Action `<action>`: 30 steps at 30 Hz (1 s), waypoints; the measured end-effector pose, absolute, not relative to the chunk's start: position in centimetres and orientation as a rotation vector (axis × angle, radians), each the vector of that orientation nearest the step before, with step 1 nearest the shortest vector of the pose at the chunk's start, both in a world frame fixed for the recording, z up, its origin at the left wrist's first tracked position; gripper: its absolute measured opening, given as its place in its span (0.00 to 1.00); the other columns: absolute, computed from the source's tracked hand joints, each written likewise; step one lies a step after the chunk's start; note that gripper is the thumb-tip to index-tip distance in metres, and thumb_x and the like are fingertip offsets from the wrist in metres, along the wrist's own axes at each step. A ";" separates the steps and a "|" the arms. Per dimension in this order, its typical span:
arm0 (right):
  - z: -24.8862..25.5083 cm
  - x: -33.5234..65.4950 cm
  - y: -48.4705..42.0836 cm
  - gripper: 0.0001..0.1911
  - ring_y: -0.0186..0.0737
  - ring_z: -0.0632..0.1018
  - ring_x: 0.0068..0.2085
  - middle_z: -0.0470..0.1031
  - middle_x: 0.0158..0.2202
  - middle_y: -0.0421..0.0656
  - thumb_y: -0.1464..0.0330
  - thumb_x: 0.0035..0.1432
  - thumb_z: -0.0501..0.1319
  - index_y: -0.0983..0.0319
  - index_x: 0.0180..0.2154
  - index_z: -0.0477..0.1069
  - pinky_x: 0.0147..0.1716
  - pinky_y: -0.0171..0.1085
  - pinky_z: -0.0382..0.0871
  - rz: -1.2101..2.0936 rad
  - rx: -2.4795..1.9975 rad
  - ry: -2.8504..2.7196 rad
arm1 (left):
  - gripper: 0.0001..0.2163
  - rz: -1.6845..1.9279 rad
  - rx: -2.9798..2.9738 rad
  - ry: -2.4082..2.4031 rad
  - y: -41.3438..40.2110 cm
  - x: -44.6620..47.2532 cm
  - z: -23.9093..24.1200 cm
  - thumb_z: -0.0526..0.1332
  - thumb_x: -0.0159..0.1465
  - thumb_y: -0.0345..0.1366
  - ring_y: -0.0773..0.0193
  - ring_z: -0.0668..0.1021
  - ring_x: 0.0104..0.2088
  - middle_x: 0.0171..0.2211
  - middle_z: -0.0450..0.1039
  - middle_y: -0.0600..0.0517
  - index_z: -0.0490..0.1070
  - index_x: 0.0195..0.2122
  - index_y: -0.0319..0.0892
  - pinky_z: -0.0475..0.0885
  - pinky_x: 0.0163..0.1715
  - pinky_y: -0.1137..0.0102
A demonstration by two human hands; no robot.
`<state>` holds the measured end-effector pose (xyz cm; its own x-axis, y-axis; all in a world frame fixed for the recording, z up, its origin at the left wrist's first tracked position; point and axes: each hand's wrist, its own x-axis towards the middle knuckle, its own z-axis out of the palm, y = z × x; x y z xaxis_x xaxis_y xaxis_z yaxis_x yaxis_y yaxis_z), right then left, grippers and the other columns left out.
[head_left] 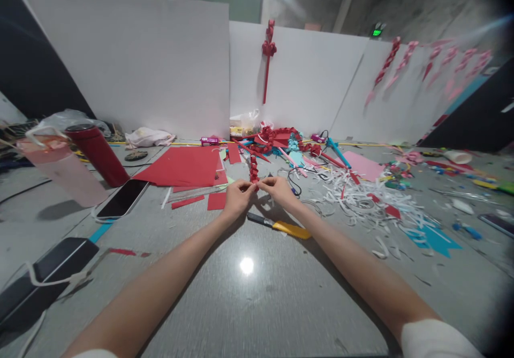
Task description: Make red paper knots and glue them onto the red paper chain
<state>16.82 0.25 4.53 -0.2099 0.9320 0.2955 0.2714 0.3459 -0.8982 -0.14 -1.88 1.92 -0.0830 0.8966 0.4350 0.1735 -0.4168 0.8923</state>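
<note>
Both my hands meet over the middle of the grey table, fingertips pinched close together. Between them is the near end of a red folded paper chain [254,169], which stretches away from me. My left hand [237,197] grips this end from the left, thumb and finger pressed together. From the right, my right hand [279,189] pinches the same end. The fingertips hide the exact fold being held. Just below the hands lies a utility knife [291,229] with a yellow handle and a dark front part.
Red paper sheets [180,165] lie left of the hands, near a phone [122,198], a red bottle [98,154] and a pink bottle [64,170]. White paper strips [385,197] are heaped at the right. A red paper ornament [268,53] hangs on the white board [313,74].
</note>
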 end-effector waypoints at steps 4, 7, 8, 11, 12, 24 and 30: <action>4.2 16.7 0.4 0.17 0.40 0.75 0.28 0.80 0.27 0.44 0.55 0.54 0.67 0.63 0.29 0.81 0.29 0.37 0.65 0.908 -1.090 -1.722 | 0.14 1.501 1.588 1.186 -1.4 -0.2 1.1 0.68 0.62 0.46 0.60 0.77 0.28 0.26 0.79 0.47 0.82 0.31 0.39 0.69 0.30 0.69; 3.9 16.4 0.2 0.17 0.38 0.74 0.27 0.79 0.27 0.43 0.55 0.56 0.65 0.63 0.28 0.79 0.28 0.36 0.64 0.879 -1.094 -1.739 | 0.14 1.475 1.590 1.197 -1.2 -0.3 0.7 0.67 0.62 0.46 0.60 0.77 0.27 0.25 0.79 0.47 0.83 0.31 0.38 0.68 0.30 0.69; 3.8 16.3 0.1 0.18 0.38 0.73 0.27 0.79 0.27 0.43 0.55 0.57 0.65 0.63 0.28 0.79 0.28 0.36 0.63 0.867 -1.096 -1.745 | 0.14 1.468 1.590 1.201 -1.2 -0.3 0.7 0.67 0.62 0.46 0.61 0.77 0.27 0.25 0.79 0.48 0.83 0.31 0.38 0.68 0.30 0.69; 3.7 16.2 0.0 0.18 0.38 0.73 0.28 0.78 0.27 0.43 0.56 0.58 0.64 0.63 0.28 0.78 0.28 0.35 0.63 0.822 -1.108 -1.761 | 0.14 1.452 1.578 1.214 -1.3 -0.3 0.7 0.67 0.62 0.45 0.62 0.75 0.25 0.24 0.79 0.48 0.83 0.32 0.37 0.67 0.28 0.70; 3.6 16.2 -0.1 0.17 0.38 0.74 0.28 0.79 0.27 0.43 0.56 0.59 0.64 0.64 0.29 0.78 0.28 0.35 0.64 0.807 -1.111 -1.766 | 0.15 1.449 1.570 1.220 -1.3 -0.3 0.8 0.67 0.62 0.45 0.63 0.74 0.24 0.24 0.78 0.49 0.83 0.32 0.36 0.66 0.27 0.71; 3.2 15.9 -0.1 0.17 0.41 0.78 0.32 0.82 0.32 0.46 0.56 0.63 0.61 0.64 0.33 0.78 0.33 0.36 0.69 0.699 -1.133 -1.810 | 0.15 1.513 1.497 1.290 -1.5 0.1 0.4 0.66 0.62 0.45 0.60 0.78 0.28 0.29 0.82 0.45 0.83 0.35 0.36 0.70 0.30 0.69; 3.8 16.1 -0.1 0.16 0.39 0.77 0.31 0.81 0.31 0.44 0.62 0.66 0.58 0.64 0.32 0.77 0.32 0.35 0.66 0.623 -1.212 -1.919 | 0.13 1.516 1.554 1.293 -1.0 -0.2 -0.2 0.66 0.63 0.44 0.58 0.80 0.32 0.33 0.83 0.45 0.83 0.34 0.38 0.72 0.34 0.68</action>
